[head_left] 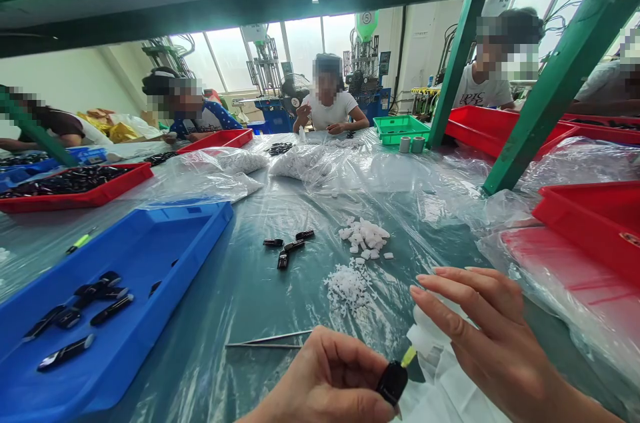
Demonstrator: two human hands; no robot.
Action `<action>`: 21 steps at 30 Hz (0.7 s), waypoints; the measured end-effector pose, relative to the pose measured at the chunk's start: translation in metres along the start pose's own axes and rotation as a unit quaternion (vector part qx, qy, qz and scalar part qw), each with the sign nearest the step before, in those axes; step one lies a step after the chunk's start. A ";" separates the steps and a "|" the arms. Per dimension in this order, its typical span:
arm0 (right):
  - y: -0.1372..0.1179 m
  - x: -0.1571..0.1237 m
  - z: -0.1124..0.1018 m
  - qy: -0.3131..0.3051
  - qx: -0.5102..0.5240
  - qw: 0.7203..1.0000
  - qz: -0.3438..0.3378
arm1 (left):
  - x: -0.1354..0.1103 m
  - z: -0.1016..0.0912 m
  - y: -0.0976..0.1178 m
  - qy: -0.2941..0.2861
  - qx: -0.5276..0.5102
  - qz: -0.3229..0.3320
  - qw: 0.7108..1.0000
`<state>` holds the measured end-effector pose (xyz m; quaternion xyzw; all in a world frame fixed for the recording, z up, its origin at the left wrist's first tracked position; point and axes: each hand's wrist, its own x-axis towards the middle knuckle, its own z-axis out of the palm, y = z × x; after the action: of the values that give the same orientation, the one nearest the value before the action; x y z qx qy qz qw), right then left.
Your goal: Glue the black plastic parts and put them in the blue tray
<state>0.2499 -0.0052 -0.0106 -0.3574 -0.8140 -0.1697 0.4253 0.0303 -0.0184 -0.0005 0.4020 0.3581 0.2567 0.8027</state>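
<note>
My left hand [330,376] is closed around a small black plastic part [393,383] at the bottom of the view. My right hand [480,336] holds a small white squeeze bottle [425,336] whose yellow-green nozzle [409,357] touches the black part. Its fingers are curved around the bottle, the outer ones stretched out. Just beyond my hands lie a pile of small white pieces [365,236], a heap of finer white bits [347,286], a few loose black parts [287,246] and metal tweezers [270,342] on the plastic-covered table.
A blue tray [165,236] with several black parts sits at left. Red trays [590,216] stand at right, another red tray [75,193] at far left, a green basket [400,128] behind. Other people sit around the table. A green frame post [545,83] slants at right.
</note>
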 end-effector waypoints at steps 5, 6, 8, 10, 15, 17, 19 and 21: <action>0.000 0.002 0.000 -0.003 0.002 1.000 0.002 | 0.003 -0.001 -0.001 0.010 -0.011 0.004 1.000; 0.000 0.003 0.000 -0.003 0.003 1.000 0.003 | 0.003 -0.002 -0.002 0.010 -0.015 0.005 1.000; -0.001 0.004 0.001 -0.001 0.002 1.000 0.004 | 0.004 -0.002 -0.002 0.007 -0.023 0.008 1.000; -0.002 0.006 0.001 0.002 0.000 1.000 0.006 | 0.005 -0.003 -0.003 0.003 -0.027 0.007 1.000; 0.000 0.007 0.001 -0.001 -0.010 1.000 0.007 | 0.003 -0.003 -0.004 0.023 -0.029 -0.002 0.999; 0.002 0.007 0.000 -0.008 -0.016 1.000 0.009 | 0.002 -0.003 -0.004 0.029 -0.031 -0.004 0.999; 0.003 0.007 0.001 -0.016 -0.018 1.000 0.009 | 0.002 -0.003 -0.003 0.030 -0.030 -0.004 0.999; 0.003 0.007 0.001 -0.023 -0.016 1.000 0.008 | 0.001 -0.002 -0.001 0.032 -0.030 -0.005 0.999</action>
<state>0.2490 0.0006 -0.0059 -0.3747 -0.8178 -0.1709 0.4020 0.0294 -0.0171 -0.0028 0.3676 0.3777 0.2765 0.8036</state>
